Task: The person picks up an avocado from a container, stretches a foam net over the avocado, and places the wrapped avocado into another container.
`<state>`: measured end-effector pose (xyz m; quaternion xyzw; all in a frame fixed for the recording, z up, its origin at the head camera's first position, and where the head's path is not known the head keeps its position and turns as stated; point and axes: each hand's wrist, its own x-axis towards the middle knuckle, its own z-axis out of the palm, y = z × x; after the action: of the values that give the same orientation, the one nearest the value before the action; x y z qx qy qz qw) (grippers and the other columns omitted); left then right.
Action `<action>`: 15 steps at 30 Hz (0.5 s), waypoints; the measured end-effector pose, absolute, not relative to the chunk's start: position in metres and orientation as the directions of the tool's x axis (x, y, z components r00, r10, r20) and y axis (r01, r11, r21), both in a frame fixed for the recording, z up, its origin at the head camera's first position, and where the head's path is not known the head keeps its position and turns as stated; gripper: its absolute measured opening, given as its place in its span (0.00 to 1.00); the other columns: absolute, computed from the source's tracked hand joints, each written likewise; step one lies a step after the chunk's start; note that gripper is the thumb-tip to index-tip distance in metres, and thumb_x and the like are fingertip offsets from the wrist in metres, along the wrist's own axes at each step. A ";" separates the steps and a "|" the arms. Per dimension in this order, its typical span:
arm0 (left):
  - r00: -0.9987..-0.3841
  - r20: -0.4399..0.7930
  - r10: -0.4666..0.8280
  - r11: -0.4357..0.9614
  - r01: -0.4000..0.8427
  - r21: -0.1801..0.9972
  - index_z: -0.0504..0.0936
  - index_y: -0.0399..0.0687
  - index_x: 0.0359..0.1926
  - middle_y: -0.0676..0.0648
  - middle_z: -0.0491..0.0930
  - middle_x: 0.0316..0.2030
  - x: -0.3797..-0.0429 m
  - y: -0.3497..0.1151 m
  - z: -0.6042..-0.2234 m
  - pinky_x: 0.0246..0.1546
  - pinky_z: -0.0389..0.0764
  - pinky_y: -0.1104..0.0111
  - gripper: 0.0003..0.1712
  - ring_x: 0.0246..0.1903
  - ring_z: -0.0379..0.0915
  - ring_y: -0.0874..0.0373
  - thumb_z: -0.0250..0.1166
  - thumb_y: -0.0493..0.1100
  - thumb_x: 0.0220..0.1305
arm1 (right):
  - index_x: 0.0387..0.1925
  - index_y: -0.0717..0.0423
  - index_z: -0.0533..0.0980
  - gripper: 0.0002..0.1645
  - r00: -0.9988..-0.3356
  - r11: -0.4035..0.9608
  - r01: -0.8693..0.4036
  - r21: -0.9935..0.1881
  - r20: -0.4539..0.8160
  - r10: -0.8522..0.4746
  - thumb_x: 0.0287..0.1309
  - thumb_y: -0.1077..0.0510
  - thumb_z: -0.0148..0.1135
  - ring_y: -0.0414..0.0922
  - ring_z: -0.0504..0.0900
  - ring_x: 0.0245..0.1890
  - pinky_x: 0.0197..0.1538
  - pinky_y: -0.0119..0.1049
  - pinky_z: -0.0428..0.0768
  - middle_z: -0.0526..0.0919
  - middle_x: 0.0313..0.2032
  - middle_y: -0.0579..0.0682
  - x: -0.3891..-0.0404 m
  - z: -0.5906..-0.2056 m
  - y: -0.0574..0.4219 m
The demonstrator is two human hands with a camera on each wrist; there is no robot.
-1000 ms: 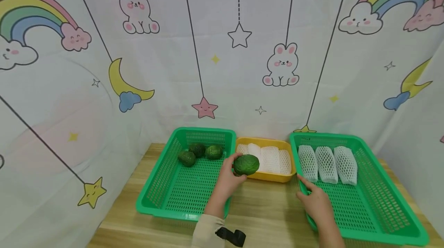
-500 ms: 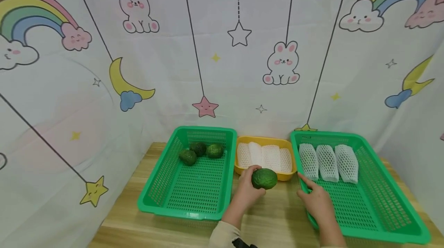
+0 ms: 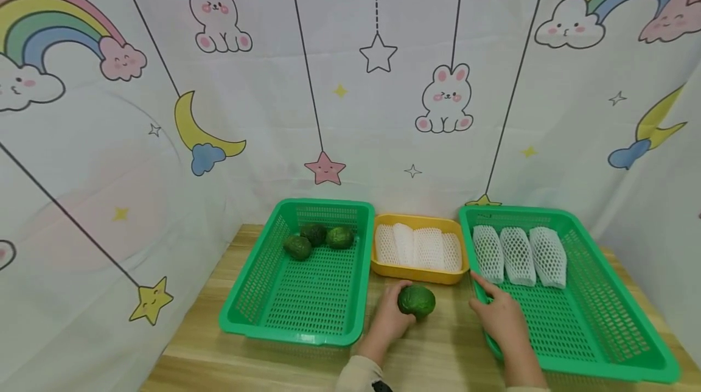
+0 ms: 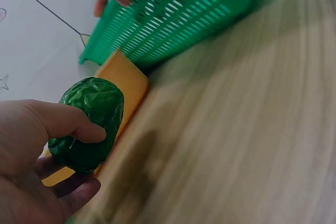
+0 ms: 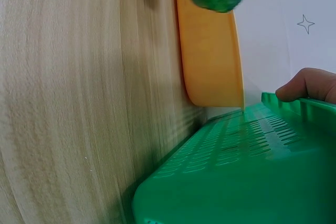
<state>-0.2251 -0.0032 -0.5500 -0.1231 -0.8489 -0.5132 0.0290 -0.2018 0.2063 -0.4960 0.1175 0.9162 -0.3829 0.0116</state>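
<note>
My left hand (image 3: 390,317) holds a dark green avocado (image 3: 418,301) over the wooden table, in front of the yellow tray (image 3: 420,274). In the left wrist view the thumb lies across the avocado (image 4: 100,103) and the fingertips come round underneath. My right hand (image 3: 502,319) grips the near left rim of the right green basket (image 3: 569,364), its index finger stretched along the rim. Three avocados in white foam nets (image 3: 517,256) lie side by side in that basket. White foam net sleeves (image 3: 428,249) fill the tray.
On the left stands another green basket (image 3: 290,337) with three bare avocados (image 3: 314,235) at its far end. The yellow tray sits between the baskets. Behind them hangs a white cloth (image 3: 274,106) printed with rabbits, stars and rainbows.
My left hand has carried the avocado from beside the left basket's rim rightward, then lower and nearer, to the table in front of the tray. My right hand has stayed on the basket rim.
</note>
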 end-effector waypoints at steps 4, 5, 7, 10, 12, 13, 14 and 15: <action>-0.976 0.130 0.177 0.475 0.200 0.857 0.75 0.43 0.53 0.42 0.73 0.47 -0.224 -0.002 -0.562 0.44 0.72 0.52 0.37 0.48 0.69 0.44 0.68 0.20 0.35 | 0.66 0.49 0.64 0.35 -0.972 0.681 0.224 -0.697 -0.106 0.212 0.54 0.57 0.56 0.43 0.63 0.15 0.21 0.37 0.64 0.72 0.49 0.68 -0.202 -0.497 0.206; -0.978 0.111 0.175 0.487 0.185 0.853 0.75 0.44 0.53 0.42 0.73 0.47 -0.224 -0.002 -0.563 0.44 0.72 0.52 0.38 0.48 0.69 0.44 0.68 0.21 0.36 | 0.66 0.49 0.64 0.35 -0.972 0.680 0.225 -0.698 -0.106 0.212 0.54 0.57 0.56 0.43 0.63 0.15 0.21 0.37 0.64 0.74 0.46 0.67 -0.202 -0.497 0.206; -0.981 0.083 0.173 0.511 0.162 0.844 0.75 0.46 0.53 0.43 0.73 0.47 -0.224 -0.002 -0.565 0.45 0.73 0.51 0.38 0.48 0.70 0.44 0.70 0.22 0.37 | 0.66 0.49 0.64 0.35 -0.971 0.678 0.228 -0.699 -0.110 0.213 0.53 0.57 0.57 0.43 0.63 0.15 0.21 0.37 0.64 0.76 0.37 0.62 -0.202 -0.497 0.206; -0.983 0.060 0.173 0.537 0.145 0.831 0.75 0.47 0.53 0.44 0.73 0.45 -0.222 -0.002 -0.564 0.45 0.72 0.51 0.38 0.47 0.70 0.44 0.71 0.23 0.37 | 0.66 0.49 0.64 0.36 -0.970 0.676 0.232 -0.699 -0.118 0.212 0.53 0.57 0.57 0.42 0.62 0.15 0.21 0.37 0.64 0.70 0.24 0.53 -0.202 -0.496 0.206; -0.982 0.060 0.177 0.546 0.148 0.825 0.74 0.47 0.53 0.44 0.73 0.45 -0.221 -0.002 -0.563 0.44 0.72 0.50 0.38 0.47 0.70 0.43 0.71 0.23 0.37 | 0.66 0.49 0.63 0.36 -0.970 0.676 0.232 -0.699 -0.120 0.209 0.53 0.57 0.57 0.42 0.62 0.14 0.21 0.37 0.64 0.66 0.20 0.51 -0.202 -0.496 0.206; -0.982 0.058 0.177 0.553 0.149 0.820 0.74 0.47 0.54 0.43 0.73 0.45 -0.221 -0.002 -0.564 0.44 0.72 0.50 0.38 0.47 0.69 0.43 0.70 0.23 0.37 | 0.66 0.49 0.63 0.36 -0.971 0.677 0.232 -0.699 -0.119 0.209 0.54 0.57 0.57 0.42 0.62 0.14 0.21 0.37 0.64 0.66 0.19 0.50 -0.202 -0.496 0.207; -0.983 0.055 0.178 0.562 0.147 0.814 0.73 0.47 0.54 0.43 0.73 0.46 -0.221 -0.001 -0.564 0.44 0.72 0.50 0.39 0.47 0.69 0.43 0.70 0.23 0.37 | 0.66 0.49 0.63 0.36 -0.971 0.677 0.231 -0.699 -0.120 0.208 0.54 0.57 0.57 0.41 0.62 0.14 0.21 0.37 0.64 0.65 0.19 0.50 -0.202 -0.496 0.207; -0.983 0.055 0.178 0.575 0.149 0.805 0.72 0.47 0.55 0.43 0.73 0.46 -0.220 -0.001 -0.565 0.44 0.71 0.50 0.39 0.47 0.68 0.42 0.71 0.23 0.37 | 0.66 0.49 0.63 0.36 -0.971 0.677 0.229 -0.699 -0.118 0.208 0.54 0.57 0.57 0.41 0.62 0.14 0.20 0.37 0.64 0.65 0.19 0.50 -0.202 -0.496 0.207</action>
<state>-0.2204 -0.0009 -0.5646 -0.0920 -0.8872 -0.4519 -0.0158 -0.2018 0.2067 -0.4961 0.1193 0.9155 -0.3838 0.0142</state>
